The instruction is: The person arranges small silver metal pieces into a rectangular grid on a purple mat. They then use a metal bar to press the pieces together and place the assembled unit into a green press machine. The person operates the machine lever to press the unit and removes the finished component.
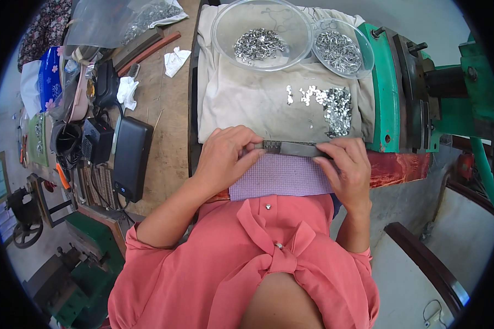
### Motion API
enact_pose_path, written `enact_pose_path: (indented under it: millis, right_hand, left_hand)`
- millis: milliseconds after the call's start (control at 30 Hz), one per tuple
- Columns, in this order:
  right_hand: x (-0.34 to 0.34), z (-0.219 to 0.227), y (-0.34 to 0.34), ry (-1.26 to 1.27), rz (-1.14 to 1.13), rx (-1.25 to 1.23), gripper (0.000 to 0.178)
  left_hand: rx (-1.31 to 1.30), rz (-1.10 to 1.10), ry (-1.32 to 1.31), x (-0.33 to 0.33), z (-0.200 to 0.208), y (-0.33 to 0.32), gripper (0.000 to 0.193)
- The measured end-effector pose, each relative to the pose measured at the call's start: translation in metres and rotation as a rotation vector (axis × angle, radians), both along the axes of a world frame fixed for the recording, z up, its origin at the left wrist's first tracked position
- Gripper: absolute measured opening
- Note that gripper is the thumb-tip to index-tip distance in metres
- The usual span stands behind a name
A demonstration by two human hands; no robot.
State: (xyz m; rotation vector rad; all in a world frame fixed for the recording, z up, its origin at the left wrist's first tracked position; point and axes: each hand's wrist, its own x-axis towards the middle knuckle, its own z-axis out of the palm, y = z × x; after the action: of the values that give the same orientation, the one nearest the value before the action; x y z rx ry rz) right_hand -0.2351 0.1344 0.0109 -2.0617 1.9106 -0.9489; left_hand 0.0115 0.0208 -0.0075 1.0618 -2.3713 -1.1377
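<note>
I see both hands, left hand [225,156] and right hand [348,167], pinching the ends of a narrow grey metal strip [291,147] just below the loose metal pieces [335,109], alignment step; next requires steady level grip.

A narrow grey metal bar [291,147] lies along the near edge of a beige cloth [247,104], with a lilac woven mat [280,176] just before it. At the cloth's far edge sit a large clear bowl of small metal pieces [262,34] and, to its right, a smaller clear bowl [341,49]. A loose heap of shiny metal pieces [329,107] lies on the cloth's right side.
</note>
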Motion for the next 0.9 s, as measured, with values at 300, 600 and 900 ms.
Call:
enact_pose_path:
  millis: [300,600,900]
  right_hand:
    - [0.011,-0.001,-0.021,0.021,0.118,0.023,0.028]
    - [0.013,-0.007,-0.019,0.016,0.12,0.053,0.029]
    - [0.003,-0.02,0.0,-0.026,-0.132,0.012,0.036]
  left_hand:
    - [0.121,0.087,0.002,-0.002,0.004,-0.001,0.013]
    - [-0.003,0.061,-0.077,-0.007,0.008,0.003,0.012]
    - [0.007,0.068,-0.116,-0.011,0.009,0.004,0.012]
